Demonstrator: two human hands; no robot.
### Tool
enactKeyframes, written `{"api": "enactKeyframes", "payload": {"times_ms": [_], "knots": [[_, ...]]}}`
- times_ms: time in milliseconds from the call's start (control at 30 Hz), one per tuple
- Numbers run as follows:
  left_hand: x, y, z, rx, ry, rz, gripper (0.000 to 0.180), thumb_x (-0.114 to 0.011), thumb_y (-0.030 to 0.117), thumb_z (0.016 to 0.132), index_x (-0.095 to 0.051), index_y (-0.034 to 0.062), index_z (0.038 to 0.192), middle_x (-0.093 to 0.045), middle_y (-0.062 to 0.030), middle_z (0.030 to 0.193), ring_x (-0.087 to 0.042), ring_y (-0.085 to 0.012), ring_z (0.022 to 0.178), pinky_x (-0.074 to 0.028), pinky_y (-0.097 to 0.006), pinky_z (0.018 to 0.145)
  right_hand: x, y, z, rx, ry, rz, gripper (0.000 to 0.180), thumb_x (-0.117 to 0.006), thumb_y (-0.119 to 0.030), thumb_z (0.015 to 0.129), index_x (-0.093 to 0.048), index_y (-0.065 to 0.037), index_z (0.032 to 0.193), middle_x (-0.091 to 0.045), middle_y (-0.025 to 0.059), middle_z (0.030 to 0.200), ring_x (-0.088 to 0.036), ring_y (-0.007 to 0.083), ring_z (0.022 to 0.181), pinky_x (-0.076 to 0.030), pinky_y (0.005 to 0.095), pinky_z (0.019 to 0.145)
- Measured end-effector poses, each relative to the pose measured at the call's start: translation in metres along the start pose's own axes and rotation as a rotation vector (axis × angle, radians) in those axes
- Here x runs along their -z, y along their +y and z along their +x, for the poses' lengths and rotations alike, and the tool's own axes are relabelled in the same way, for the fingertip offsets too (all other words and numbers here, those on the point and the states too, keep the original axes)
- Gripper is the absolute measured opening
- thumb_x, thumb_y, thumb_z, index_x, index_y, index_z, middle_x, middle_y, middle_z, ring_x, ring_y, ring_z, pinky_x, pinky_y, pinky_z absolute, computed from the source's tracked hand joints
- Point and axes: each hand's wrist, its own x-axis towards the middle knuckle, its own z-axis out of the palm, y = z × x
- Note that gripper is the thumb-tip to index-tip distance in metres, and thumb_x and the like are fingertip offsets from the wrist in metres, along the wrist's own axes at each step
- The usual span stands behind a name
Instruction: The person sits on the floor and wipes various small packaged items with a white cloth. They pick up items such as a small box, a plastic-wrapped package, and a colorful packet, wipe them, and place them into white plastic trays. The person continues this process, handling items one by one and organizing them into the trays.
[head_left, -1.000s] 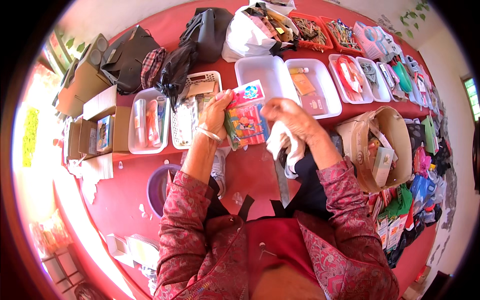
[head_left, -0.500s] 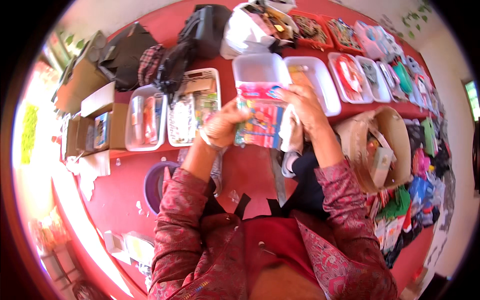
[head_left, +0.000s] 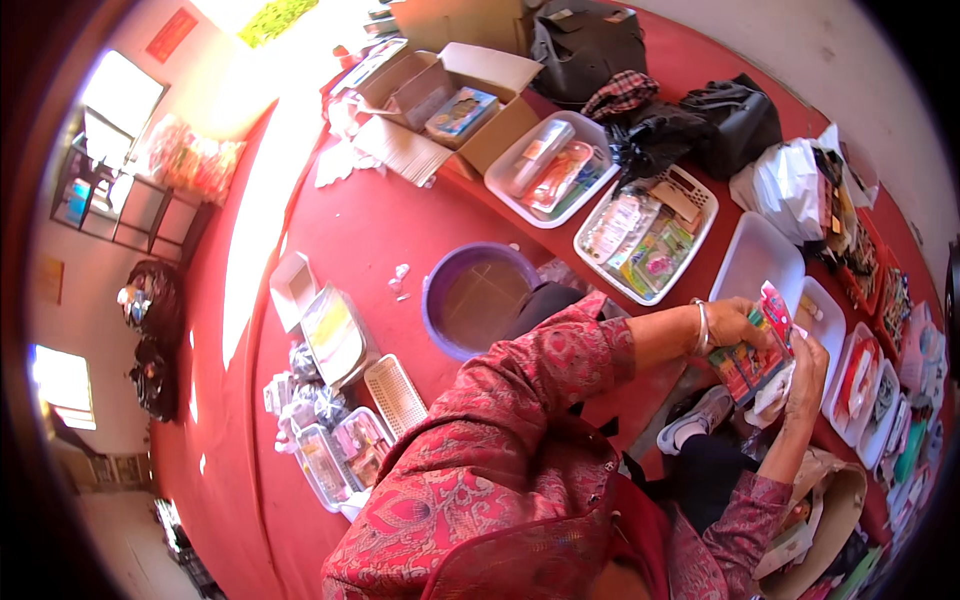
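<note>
Between my hands is a flat colourful packet [head_left: 745, 370], red, blue and yellow with a pink top; its contents are too small to make out. My left hand [head_left: 738, 326], wearing a silvery bracelet, is closed on its upper left part. On the other side my right hand [head_left: 808, 372] is closed at the packet's edge, with a crumpled white cloth or tissue [head_left: 770, 398] beneath the fingers. Just beyond the hands stands a pale, translucent plastic tub [head_left: 757, 255]. Part of the packet is covered by my fingers.
A white basket [head_left: 650, 295] of packaged goods, a bin [head_left: 545, 222] and an open cardboard box [head_left: 500, 128] line the red surface. A purple basin [head_left: 440, 335] sits on the floor near my leg. A large carton [head_left: 840, 500] stands right of my legs.
My view has swung left, so the hands and packet appear farther right. The floor, basin and left-side containers show more. Both hands still hold the packet.
</note>
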Motion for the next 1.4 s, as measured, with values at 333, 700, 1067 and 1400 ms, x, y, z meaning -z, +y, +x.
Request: {"api": "enactKeyframes", "payload": {"times_ms": [333,700,1067,1400], "knots": [[0.008,0.007,0.011,0.059,0.228,0.172,0.026,-0.061,0.026,0.073,-0.066,0.0025,0.084,-0.064,-0.0085,0.083,-0.061,-0.0196,0.073,-0.049,-0.032,0.067,0.002,0.013,0.02,0.038,-0.08,0.08,0.025,-0.052,-0.018,0.085,-0.06,0.005,0.091,-0.059,0.0038,0.082,-0.053,0.0102,0.074,-0.042,0.0235,0.071],[0.066,-0.059,0.094,-0.17,0.47,0.925,0.023,-0.05,0.014,0.076,-0.065,0.0055,0.092,-0.062,-0.0175,0.093,-0.061,-0.0284,0.087,-0.048,-0.038,0.077,-0.046,-0.02,-0.015,0.575,0.265,-0.139,0.019,-0.048,-0.015,0.088,-0.055,0.0,0.096,-0.056,0.0104,0.082,-0.055,0.019,0.081,-0.045,0.032,0.073],[0.031,0.0,0.022,-0.381,0.366,1.242,0.024,-0.048,0.021,0.078,-0.063,0.0049,0.089,-0.061,-0.019,0.084,-0.06,-0.0332,0.084,-0.046,-0.04,0.075,0.002,0.009,0.039,0.47,0.524,-0.714,0.015,-0.048,-0.009,0.084,-0.054,-0.001,0.095,-0.059,0.0149,0.091,-0.057,0.0316,0.083,-0.043,0.0384,0.073],[0.006,0.006,0.006,0.095,0.513,0.075,0.022,-0.049,0.02,0.084,-0.063,0.0051,0.08,-0.06,-0.0108,0.07,-0.06,-0.0223,0.07,-0.05,-0.038,0.059,-0.085,-0.022,-0.018,0.631,0.2,-0.517,0.016,-0.052,-0.016,0.085,-0.048,-0.001,0.081,-0.049,0.014,0.078,-0.051,0.0324,0.074,-0.041,0.0391,0.067]]}}
